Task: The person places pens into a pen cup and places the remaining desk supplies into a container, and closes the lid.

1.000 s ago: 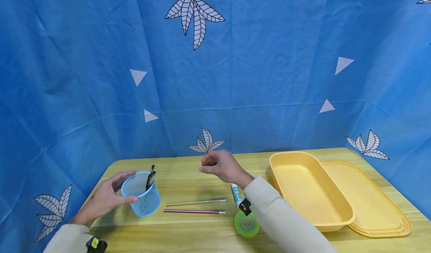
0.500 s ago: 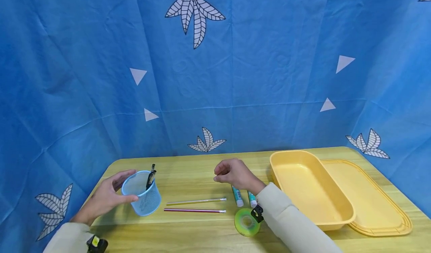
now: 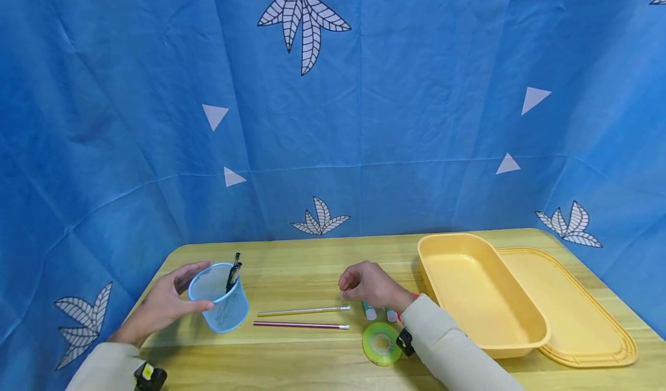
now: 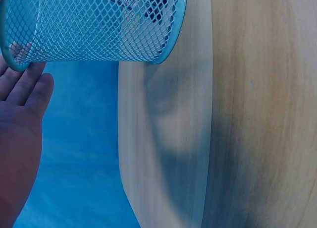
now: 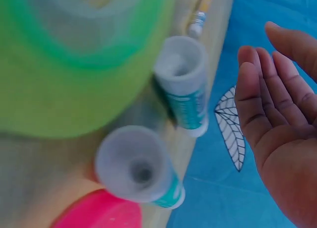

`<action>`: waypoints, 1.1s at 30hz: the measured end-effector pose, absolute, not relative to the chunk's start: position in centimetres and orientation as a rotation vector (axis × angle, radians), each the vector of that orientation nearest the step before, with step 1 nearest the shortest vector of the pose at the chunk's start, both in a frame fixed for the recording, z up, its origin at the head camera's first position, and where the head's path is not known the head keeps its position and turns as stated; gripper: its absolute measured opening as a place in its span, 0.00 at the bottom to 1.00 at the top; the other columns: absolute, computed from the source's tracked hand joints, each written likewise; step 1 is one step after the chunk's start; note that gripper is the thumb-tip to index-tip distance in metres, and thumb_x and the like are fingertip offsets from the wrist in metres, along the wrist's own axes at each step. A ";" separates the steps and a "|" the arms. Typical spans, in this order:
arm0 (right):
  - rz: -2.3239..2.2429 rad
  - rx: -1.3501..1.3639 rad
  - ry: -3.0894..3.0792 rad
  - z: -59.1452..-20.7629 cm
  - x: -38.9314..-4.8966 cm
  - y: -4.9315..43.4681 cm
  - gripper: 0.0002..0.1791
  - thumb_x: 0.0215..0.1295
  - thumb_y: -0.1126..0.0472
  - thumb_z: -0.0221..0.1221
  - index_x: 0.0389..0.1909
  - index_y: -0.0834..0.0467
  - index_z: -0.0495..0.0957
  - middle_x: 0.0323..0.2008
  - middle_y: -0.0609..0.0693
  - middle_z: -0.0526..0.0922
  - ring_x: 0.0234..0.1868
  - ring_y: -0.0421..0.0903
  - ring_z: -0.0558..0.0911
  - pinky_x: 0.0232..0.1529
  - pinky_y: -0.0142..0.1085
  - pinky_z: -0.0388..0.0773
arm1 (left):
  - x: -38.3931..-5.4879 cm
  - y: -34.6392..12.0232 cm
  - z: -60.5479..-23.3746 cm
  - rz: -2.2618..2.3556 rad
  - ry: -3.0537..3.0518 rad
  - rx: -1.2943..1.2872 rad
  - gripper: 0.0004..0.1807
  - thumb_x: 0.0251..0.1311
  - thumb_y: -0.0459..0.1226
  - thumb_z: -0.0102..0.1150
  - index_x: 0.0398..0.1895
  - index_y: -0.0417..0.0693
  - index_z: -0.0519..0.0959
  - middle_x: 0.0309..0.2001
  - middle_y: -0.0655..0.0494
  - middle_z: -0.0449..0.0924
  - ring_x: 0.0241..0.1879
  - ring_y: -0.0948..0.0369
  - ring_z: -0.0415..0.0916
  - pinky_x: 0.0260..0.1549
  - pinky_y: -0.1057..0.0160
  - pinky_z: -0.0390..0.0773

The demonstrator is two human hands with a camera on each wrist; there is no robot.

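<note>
On the left side of the wooden table, my left hand (image 3: 165,303) holds a light-blue mesh pen holder (image 3: 229,311), thumb along the near side and fingers behind the rim. Black pens (image 3: 233,277) lean inside it. My right hand (image 3: 368,283) hovers over the middle right, fingers loosely curved and holding nothing, as the right wrist view confirms. Close below it are two glue sticks (image 3: 370,312), partly covered by the hand and wrist. A green-yellow tape roll (image 3: 370,347) lies just nearer. Two pencils, one yellow (image 3: 296,312) and one dark red (image 3: 296,325), lie between the hands.
At the right stands a yellow bin (image 3: 481,298) beside its flat yellow lid (image 3: 577,316). A pink-red rounded object (image 5: 101,213) sits by the glue sticks, mostly hidden under the right forearm in the head view. A blue patterned cloth (image 3: 364,119) hangs behind the table.
My right hand has moved right and nearer, from the back middle to just over the glue sticks. The left hand and pen holder stay put.
</note>
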State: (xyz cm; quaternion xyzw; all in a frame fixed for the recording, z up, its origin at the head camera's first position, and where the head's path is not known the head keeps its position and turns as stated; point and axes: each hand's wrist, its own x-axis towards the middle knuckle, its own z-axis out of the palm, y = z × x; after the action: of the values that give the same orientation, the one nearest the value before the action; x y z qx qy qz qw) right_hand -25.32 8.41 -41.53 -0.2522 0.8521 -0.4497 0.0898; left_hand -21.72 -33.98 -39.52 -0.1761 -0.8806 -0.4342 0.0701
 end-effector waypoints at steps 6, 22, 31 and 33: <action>-1.233 -0.793 2.566 -42.4 -25.3 8.3 0.05 0.57 0.70 0.70 0.30 0.60 0.84 0.25 0.41 0.83 0.29 0.36 0.79 0.32 0.30 0.79 | -21.7 -34.0 -39.6 -1.306 -2.645 -0.537 0.42 0.49 0.33 0.77 0.67 0.30 0.68 0.64 0.32 0.70 0.56 0.85 0.61 0.54 0.84 0.63; -1.032 -0.949 2.580 -42.5 -25.2 7.7 0.08 0.52 0.75 0.72 0.26 0.59 0.85 0.25 0.42 0.83 0.29 0.35 0.78 0.31 0.29 0.79 | -21.6 -34.1 -39.7 -1.300 -2.647 -0.540 0.41 0.50 0.32 0.77 0.67 0.31 0.68 0.64 0.32 0.70 0.56 0.85 0.62 0.55 0.84 0.64; -0.983 -0.978 2.597 -42.5 -25.5 7.8 0.12 0.51 0.79 0.68 0.25 0.58 0.83 0.24 0.42 0.82 0.29 0.35 0.78 0.33 0.29 0.78 | -21.8 -34.1 -39.9 -1.295 -2.631 -0.557 0.41 0.49 0.32 0.77 0.67 0.30 0.68 0.64 0.31 0.71 0.56 0.85 0.62 0.54 0.84 0.64; -1.033 -0.973 2.568 -42.4 -25.7 8.0 0.12 0.52 0.79 0.67 0.27 0.58 0.83 0.25 0.42 0.82 0.29 0.35 0.78 0.32 0.28 0.79 | -21.8 -34.2 -39.9 -1.295 -2.633 -0.553 0.41 0.49 0.32 0.77 0.67 0.30 0.68 0.64 0.31 0.71 0.56 0.85 0.62 0.54 0.84 0.64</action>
State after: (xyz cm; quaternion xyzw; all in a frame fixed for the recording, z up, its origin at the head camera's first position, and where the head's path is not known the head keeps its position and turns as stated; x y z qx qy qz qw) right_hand -25.70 7.98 -42.37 -0.3299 0.8705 -0.3502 0.1037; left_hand -21.85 -34.16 -39.86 -0.1845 -0.8792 -0.4323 0.0777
